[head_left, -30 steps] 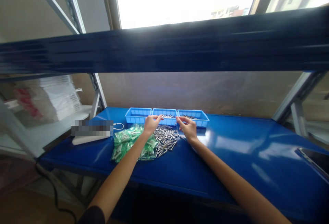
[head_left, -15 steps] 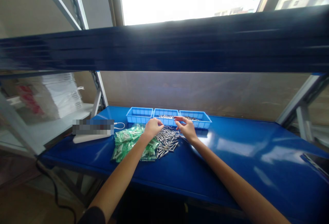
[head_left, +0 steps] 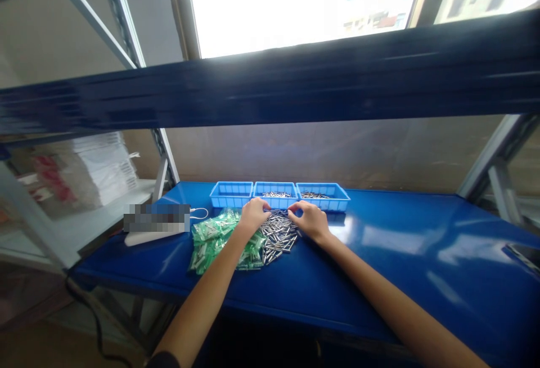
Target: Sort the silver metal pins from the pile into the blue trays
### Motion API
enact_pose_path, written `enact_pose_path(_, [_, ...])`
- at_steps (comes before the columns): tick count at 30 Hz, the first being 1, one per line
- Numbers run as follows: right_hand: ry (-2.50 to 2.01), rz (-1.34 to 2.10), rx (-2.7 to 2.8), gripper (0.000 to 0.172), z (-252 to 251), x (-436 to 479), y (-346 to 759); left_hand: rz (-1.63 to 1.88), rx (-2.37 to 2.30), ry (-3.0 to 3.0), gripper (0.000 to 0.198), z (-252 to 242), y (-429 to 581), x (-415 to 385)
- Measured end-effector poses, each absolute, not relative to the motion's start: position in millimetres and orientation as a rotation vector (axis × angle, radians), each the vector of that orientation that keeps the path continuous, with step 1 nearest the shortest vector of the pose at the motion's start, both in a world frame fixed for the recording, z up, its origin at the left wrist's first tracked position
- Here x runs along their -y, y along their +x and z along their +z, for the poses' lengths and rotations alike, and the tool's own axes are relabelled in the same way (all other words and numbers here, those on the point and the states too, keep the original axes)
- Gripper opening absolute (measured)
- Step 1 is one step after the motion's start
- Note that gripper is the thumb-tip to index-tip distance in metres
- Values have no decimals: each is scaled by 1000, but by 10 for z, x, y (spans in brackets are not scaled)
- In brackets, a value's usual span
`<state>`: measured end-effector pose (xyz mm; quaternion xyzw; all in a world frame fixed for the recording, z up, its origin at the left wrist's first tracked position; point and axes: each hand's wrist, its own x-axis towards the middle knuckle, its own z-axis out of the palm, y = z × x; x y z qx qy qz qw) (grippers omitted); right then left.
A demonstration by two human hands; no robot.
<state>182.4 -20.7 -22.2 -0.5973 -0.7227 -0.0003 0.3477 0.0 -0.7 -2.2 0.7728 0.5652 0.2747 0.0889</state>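
A blue table [head_left: 371, 283] carries all the work material, its smooth top leaving the parts easy to slide and gather. Three light-blue plastic bins stand end to end in a row at the back: left bin [head_left: 230, 202], middle bin [head_left: 291, 204], right bin [head_left: 333, 205]. The middle and right bins hold slender metal pieces; their raised walls presumably keep these from mixing with the loose stock. Forward of the left bin lies a heap of green-tinted clear bags [head_left: 211, 236], with pieces visible inside. Right of the heap, against its edge, lies a pile of loose metal pins [head_left: 279, 238], spread thinly, which likely makes single pins easier to pick out.

The left hand [head_left: 254, 214] and right hand [head_left: 311, 220] face each other over the pile's far edge, apart, a position well suited to reaching pins and bins alike. On each, the grip is nearly closed, thumb close to forefinger, as if for small parts. Whether either holds a pin cannot be determined at this size.
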Motion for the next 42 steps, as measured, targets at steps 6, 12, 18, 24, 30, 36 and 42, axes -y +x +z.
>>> enact_pose_path(6, [-1575,-27,1912,16,-239,200,1844,879,-1756,2277,13,-16,14,-3])
enact_pose_path(12, [-1656,-68,1943,21,-283,182,1862,748,-1878,2328,17,2,-14,-25])
enact_pose_path(18, [-1671,16,1943,24,-309,157,1869,704,-1882,2364,20,14,-11,-14])
enact_pose_path(24, [-1641,133,1990,25,-322,132,1894,713,-1790,2368,19,-15,21,11])
enact_pose_path(30, [-1674,110,2024,24,-293,154,1871,686,-1729,2401,21,-19,74,58])
enact_pose_path(36, [-1798,165,2072,26,-233,208,1836,662,-1827,2373,22,9,92,79])
enact_pose_path(42, [-1872,181,2066,28,-189,231,1811,714,-1935,2319,23,-27,103,51])
